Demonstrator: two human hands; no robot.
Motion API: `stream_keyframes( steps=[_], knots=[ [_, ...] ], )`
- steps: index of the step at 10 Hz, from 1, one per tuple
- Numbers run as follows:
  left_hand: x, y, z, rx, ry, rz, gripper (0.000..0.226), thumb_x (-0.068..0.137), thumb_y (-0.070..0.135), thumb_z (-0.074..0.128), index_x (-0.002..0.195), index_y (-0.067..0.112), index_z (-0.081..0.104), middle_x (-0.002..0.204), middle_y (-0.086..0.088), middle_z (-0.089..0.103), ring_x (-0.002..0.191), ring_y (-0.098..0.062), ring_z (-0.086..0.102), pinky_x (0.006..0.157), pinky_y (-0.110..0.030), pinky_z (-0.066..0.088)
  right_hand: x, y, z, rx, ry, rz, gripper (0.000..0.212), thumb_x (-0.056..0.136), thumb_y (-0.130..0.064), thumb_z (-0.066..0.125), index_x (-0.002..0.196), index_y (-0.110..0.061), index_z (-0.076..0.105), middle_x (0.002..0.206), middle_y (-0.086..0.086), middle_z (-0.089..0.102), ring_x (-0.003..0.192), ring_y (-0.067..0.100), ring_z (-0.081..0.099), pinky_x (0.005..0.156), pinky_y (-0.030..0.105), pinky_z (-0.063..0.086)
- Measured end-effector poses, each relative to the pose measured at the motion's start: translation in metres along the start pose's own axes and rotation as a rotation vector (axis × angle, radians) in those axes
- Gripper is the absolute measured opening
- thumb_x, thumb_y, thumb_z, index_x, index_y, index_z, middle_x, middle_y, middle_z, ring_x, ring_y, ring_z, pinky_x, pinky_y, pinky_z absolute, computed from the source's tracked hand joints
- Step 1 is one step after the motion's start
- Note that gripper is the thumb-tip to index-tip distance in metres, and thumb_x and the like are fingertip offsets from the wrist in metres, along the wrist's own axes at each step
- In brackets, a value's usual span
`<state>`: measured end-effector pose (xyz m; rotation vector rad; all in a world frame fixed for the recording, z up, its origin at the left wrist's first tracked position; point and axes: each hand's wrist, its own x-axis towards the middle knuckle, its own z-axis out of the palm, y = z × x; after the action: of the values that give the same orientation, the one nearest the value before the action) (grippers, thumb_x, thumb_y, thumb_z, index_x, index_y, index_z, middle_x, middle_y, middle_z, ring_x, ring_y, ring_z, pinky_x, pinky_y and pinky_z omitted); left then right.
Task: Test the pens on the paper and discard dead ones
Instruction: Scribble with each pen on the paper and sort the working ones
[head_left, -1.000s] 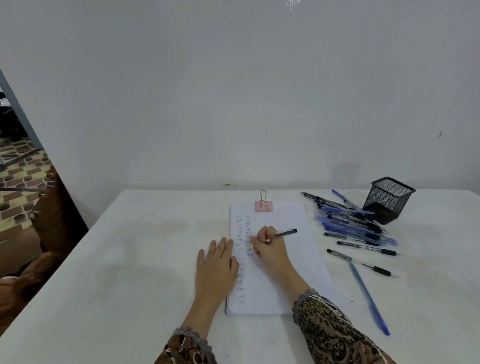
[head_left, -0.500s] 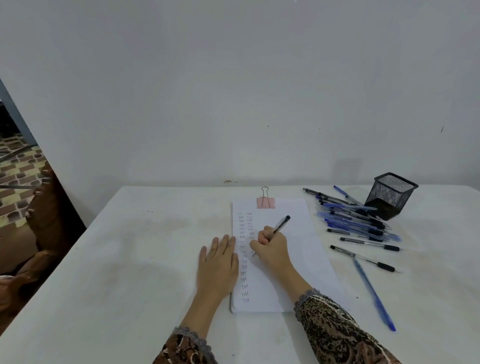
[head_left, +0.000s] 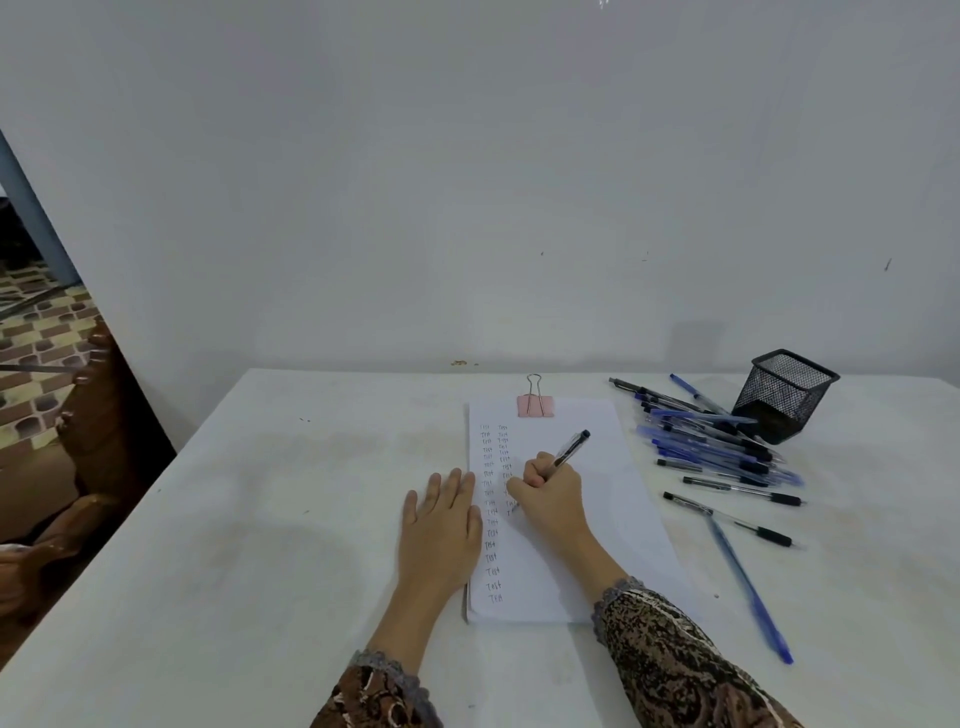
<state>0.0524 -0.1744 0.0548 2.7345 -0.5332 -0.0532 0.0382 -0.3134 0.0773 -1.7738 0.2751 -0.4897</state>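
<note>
A white sheet of paper (head_left: 597, 519) lies on the table, held at its top by a pink binder clip (head_left: 535, 404). Two columns of small written words run down its left side. My right hand (head_left: 550, 499) grips a black pen (head_left: 571, 447) in a writing hold, its tip down on the paper at the second column. My left hand (head_left: 441, 525) lies flat on the table, fingers over the paper's left edge. A pile of blue and black pens (head_left: 717, 441) lies right of the paper.
A black mesh pen cup (head_left: 784, 395) stands at the back right behind the pile. Two black pens (head_left: 727, 514) and one long blue pen (head_left: 748, 587) lie apart nearer me. The white table (head_left: 285, 519) ends at the wall; dark wooden furniture (head_left: 88, 441) is at left.
The pen in my right hand has swung from lying level to pointing up and to the right, and the hand has shifted slightly down the second column. My left hand has stayed put.
</note>
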Motion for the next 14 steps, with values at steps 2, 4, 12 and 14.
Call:
stream_keyframes(
  steps=[2, 4, 12, 14],
  knots=[
    [-0.0005, 0.0006, -0.0007, 0.0, -0.001, -0.005, 0.05, 0.101, 0.032, 0.016, 0.149, 0.025, 0.005, 0.157, 0.008, 0.001, 0.144, -0.012, -0.004, 0.117, -0.038, -0.004, -0.0022, 0.0009, -0.0009, 0.011, 0.019, 0.01, 0.05, 0.07, 0.015, 0.054, 0.049, -0.018, 0.023, 0.056, -0.005, 0.026, 0.042, 0.003, 0.026, 0.046, 0.01, 0.027],
    [-0.0003, 0.0006, -0.0004, -0.002, 0.001, -0.004, 0.05, 0.101, 0.032, 0.016, 0.149, 0.025, 0.005, 0.157, 0.008, 0.002, 0.144, -0.013, -0.004, 0.117, -0.038, -0.004, -0.0017, -0.0003, -0.0029, -0.018, -0.001, 0.006, 0.051, 0.07, 0.013, 0.055, 0.048, -0.018, 0.022, 0.053, -0.006, 0.025, 0.043, 0.004, 0.025, 0.046, 0.01, 0.026],
    [-0.0015, 0.0024, -0.0002, 0.025, 0.012, -0.012, 0.049, 0.101, 0.032, 0.016, 0.148, 0.026, 0.005, 0.157, 0.009, 0.002, 0.144, -0.012, -0.003, 0.116, -0.037, -0.003, -0.0011, 0.0042, -0.0021, 0.022, 0.02, -0.073, 0.05, 0.071, 0.017, 0.049, 0.051, -0.018, 0.02, 0.056, -0.001, 0.02, 0.047, 0.005, 0.022, 0.056, 0.006, 0.032],
    [-0.002, 0.0019, 0.0001, 0.031, 0.015, -0.012, 0.049, 0.101, 0.032, 0.016, 0.148, 0.026, 0.005, 0.157, 0.009, 0.002, 0.144, -0.012, -0.003, 0.117, -0.037, -0.003, 0.002, 0.0069, -0.0065, 0.29, 0.01, 0.086, 0.052, 0.074, 0.015, 0.052, 0.049, -0.02, 0.023, 0.048, -0.009, 0.023, 0.042, 0.003, 0.02, 0.043, 0.011, 0.024]
  ],
)
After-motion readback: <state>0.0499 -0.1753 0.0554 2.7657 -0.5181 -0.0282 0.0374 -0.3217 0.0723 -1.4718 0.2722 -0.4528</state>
